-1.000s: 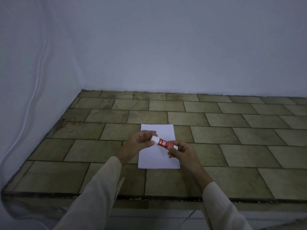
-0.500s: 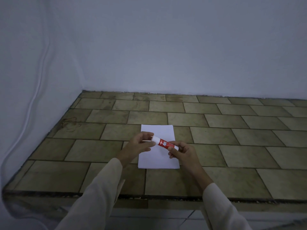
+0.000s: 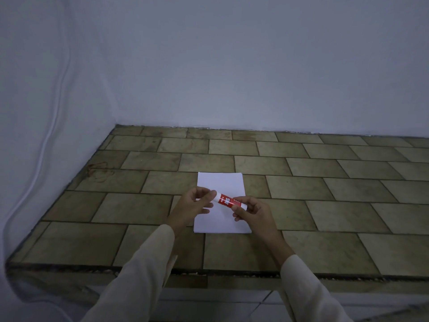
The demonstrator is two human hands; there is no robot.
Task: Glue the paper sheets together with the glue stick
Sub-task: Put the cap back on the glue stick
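red-and-white glue stick (image 3: 228, 201) held over the white paper (image 3: 220, 181), cap end pinched in left hand (image 3: 192, 205), other end pinched in right hand (image 3: 254, 211). paper flat on tiled counter (image 3: 325, 194). white cable (image 3: 50, 135) down the left wall.

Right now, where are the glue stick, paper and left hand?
glue stick (image 3: 225, 200): head view, on its red label.
paper (image 3: 220, 182): head view, on its bare far part.
left hand (image 3: 190, 206): head view, its middle.
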